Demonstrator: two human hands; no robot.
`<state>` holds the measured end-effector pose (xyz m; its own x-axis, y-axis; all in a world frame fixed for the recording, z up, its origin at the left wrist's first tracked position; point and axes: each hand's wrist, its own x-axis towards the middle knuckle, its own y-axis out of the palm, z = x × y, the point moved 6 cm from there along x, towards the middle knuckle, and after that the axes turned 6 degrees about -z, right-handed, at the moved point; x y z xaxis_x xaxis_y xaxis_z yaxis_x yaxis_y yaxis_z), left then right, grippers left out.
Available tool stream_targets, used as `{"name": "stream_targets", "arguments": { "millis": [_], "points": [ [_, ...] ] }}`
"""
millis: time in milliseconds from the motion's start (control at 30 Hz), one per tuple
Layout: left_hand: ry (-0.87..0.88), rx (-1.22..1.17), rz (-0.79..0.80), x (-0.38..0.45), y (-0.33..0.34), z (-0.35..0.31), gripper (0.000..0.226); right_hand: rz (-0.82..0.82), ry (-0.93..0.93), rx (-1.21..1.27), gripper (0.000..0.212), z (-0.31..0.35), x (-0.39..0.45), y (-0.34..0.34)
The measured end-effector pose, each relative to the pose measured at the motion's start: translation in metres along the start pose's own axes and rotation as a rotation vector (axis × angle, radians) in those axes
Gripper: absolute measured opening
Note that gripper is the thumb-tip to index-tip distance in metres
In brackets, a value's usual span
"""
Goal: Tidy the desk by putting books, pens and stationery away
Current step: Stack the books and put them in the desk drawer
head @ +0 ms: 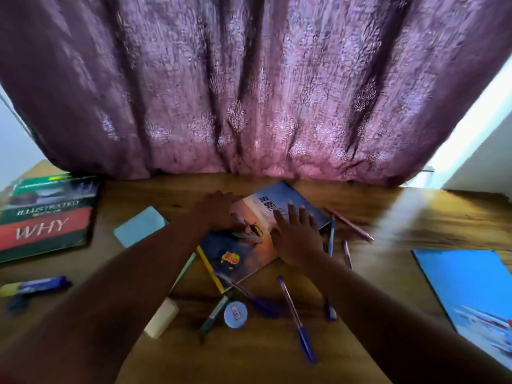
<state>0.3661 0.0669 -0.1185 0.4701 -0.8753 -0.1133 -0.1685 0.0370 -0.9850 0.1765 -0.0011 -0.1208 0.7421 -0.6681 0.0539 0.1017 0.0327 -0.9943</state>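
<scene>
A thin book with a dark blue and orange cover (250,253) lies tilted in the middle of the wooden desk (415,217). My right hand (296,231) lies flat on its right half, fingers spread. My left hand (219,212) rests at the book's upper left edge, fingers stretched; whether it grips the edge is unclear. A yellow pencil (210,268) lies along the book's left side. Several blue pens (297,320) and a red pencil (350,224) are scattered around the book.
A thick green and red book (47,217) lies at far left, a blue book (471,289) at right. A light blue pad (141,225), a glue stick (33,286), a cream eraser (162,318) and a small round lid (235,314) lie near. A purple curtain (249,92) hangs behind the desk.
</scene>
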Motion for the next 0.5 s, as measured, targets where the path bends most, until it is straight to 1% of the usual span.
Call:
{"name": "stream_targets", "arguments": {
  "millis": [33,100,200,367,433,500],
  "points": [
    [-0.017,-0.005,-0.006,0.004,0.003,0.002,0.111,0.002,0.013,0.004,0.058,0.000,-0.002,0.004],
    [-0.029,-0.051,0.008,0.006,0.004,0.000,0.111,0.026,0.028,0.038,0.058,0.001,-0.006,0.012],
    [-0.071,-0.086,0.033,0.006,-0.002,-0.003,0.105,0.037,0.048,0.069,0.059,0.003,-0.008,0.013],
    [-0.076,-0.049,0.047,0.009,-0.012,-0.011,0.095,0.038,0.069,0.091,0.060,0.007,-0.008,0.009],
    [-0.039,-0.177,-0.016,0.008,-0.022,-0.018,0.094,0.030,0.087,0.098,0.062,0.006,-0.008,0.007],
    [0.024,-0.399,-0.074,0.008,-0.035,-0.025,0.086,0.023,0.101,0.102,0.065,0.005,-0.008,0.007]
  ]
}}
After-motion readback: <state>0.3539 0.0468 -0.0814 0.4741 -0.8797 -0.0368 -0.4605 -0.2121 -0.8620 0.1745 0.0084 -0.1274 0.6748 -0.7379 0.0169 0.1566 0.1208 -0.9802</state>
